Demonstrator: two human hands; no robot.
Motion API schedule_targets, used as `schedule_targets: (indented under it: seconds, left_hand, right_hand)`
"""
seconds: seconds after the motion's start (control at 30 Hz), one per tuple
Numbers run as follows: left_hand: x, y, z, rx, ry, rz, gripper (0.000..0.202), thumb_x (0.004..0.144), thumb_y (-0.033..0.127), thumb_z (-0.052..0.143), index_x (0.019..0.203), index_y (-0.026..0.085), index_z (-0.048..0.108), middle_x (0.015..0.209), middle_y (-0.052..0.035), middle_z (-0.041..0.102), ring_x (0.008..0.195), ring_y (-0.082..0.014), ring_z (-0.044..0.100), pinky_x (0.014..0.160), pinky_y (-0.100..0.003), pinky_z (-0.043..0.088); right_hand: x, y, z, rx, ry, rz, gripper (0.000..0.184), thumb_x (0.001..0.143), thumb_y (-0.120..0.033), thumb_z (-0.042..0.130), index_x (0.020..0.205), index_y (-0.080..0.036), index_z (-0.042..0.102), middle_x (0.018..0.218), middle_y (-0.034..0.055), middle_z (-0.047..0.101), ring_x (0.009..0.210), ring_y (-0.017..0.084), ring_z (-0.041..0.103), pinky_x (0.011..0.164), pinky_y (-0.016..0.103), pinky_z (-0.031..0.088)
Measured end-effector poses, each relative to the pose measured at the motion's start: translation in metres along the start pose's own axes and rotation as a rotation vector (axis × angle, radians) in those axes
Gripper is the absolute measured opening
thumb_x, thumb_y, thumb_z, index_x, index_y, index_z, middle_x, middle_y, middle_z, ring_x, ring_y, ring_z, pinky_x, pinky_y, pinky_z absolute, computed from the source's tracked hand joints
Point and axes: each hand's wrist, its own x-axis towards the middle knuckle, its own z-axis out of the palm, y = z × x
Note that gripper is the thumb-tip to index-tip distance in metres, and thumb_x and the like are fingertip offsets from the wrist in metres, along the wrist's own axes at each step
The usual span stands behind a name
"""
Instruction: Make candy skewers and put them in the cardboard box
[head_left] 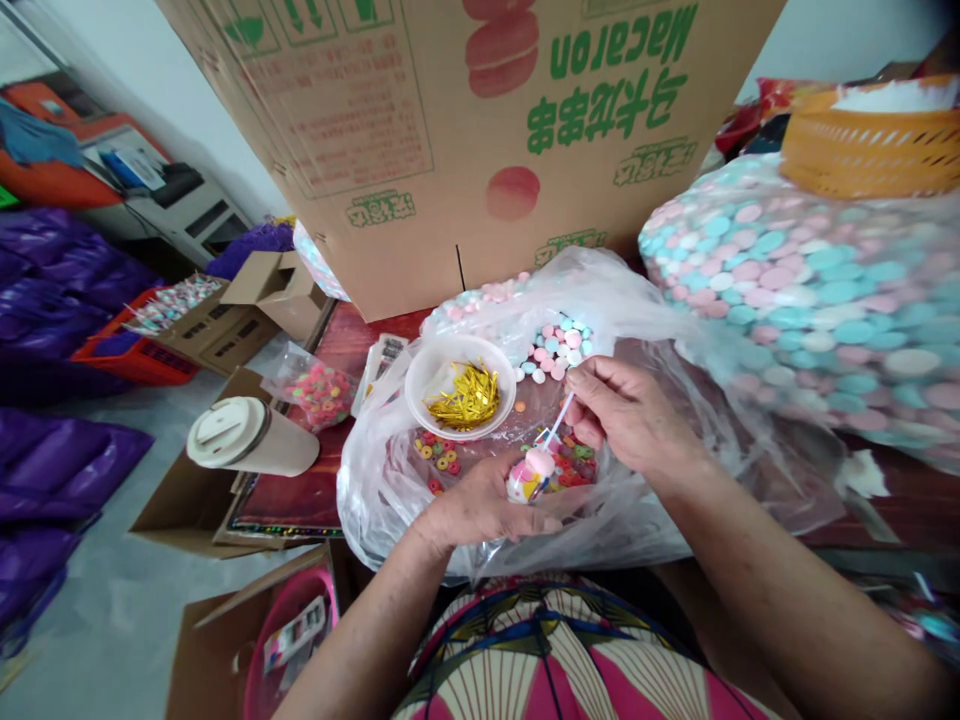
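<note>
My left hand point(480, 505) is closed around a small candy piece point(527, 480) in printed white, pink and yellow wrapping, with a round pink top. A thin white stick point(559, 418) rises at a slant from it. My right hand point(626, 410) pinches the upper end of that stick between thumb and fingertips. Beneath both hands lies a clear plastic bag point(390, 510), spread open. On it are colorful ring candies point(574, 470), pink, blue and white candy discs point(555, 350), and a white bowl point(417, 385) with gold twist ties point(469, 397).
A tall cardboard box point(450, 200) stands at the back. To the right bulges a big bag of pastel candies point(825, 300), with an orange basket point(862, 150) on it. A lidded cup point(251, 435) and a bag of ring candies point(319, 390) are at left.
</note>
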Motion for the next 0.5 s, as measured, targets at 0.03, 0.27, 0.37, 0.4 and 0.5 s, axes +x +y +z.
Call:
schedule_targets:
  seconds: [0.03,0.27,0.37,0.4,0.5]
  left_hand:
    - [0.000,0.001,0.000,-0.008,0.006,-0.020,0.056,0.064,0.036,0.078,0.113,0.016,0.059,0.074,0.0001,0.063,0.059,-0.0117,0.054,0.055,-0.022,0.044]
    - [0.007,0.007,0.008,-0.186,-0.010,0.025,0.037,0.064,0.037,0.077,0.086,0.015,0.057,0.067,0.0050,0.050,0.048,-0.0044,0.042,0.043,-0.017,0.037]
    - [0.006,0.003,0.003,-0.176,0.022,0.092,0.041,0.062,0.040,0.079,0.086,0.014,0.057,0.072,0.0035,0.051,0.055,-0.0061,0.045,0.049,-0.019,0.039]
    - [0.004,0.001,-0.001,-0.179,0.012,0.112,0.046,0.062,0.044,0.078,0.092,0.015,0.058,0.076,0.0018,0.054,0.061,-0.0084,0.048,0.054,-0.020,0.042]
    - [-0.007,-0.003,-0.010,-0.167,-0.028,0.114,0.058,0.071,0.057,0.068,0.112,0.017,0.058,0.093,-0.0039,0.061,0.084,-0.0158,0.055,0.072,-0.026,0.045]
  right_hand:
    - [-0.001,-0.001,0.002,-0.001,-0.029,0.008,0.037,0.086,-0.047,0.055,0.064,-0.019,0.048,0.052,-0.0045,0.054,0.035,0.005,0.041,0.036,0.020,0.029]
    - [-0.014,0.005,0.027,-0.210,-0.231,-0.020,0.033,0.090,-0.041,0.047,0.066,-0.018,0.048,0.052,-0.0040,0.054,0.040,0.006,0.044,0.039,0.018,0.032]
    - [-0.016,0.010,0.025,-0.331,-0.183,-0.106,0.033,0.090,-0.037,0.047,0.062,-0.018,0.049,0.053,-0.0030,0.052,0.048,0.008,0.048,0.047,0.020,0.037]
    - [-0.015,0.010,0.022,-0.333,-0.150,-0.117,0.034,0.090,-0.037,0.047,0.062,-0.018,0.049,0.054,-0.0029,0.052,0.048,0.008,0.047,0.047,0.020,0.037]
    - [-0.012,0.008,0.010,-0.238,-0.054,-0.067,0.036,0.090,-0.042,0.046,0.063,-0.018,0.049,0.054,-0.0031,0.051,0.044,0.006,0.041,0.042,0.020,0.032]
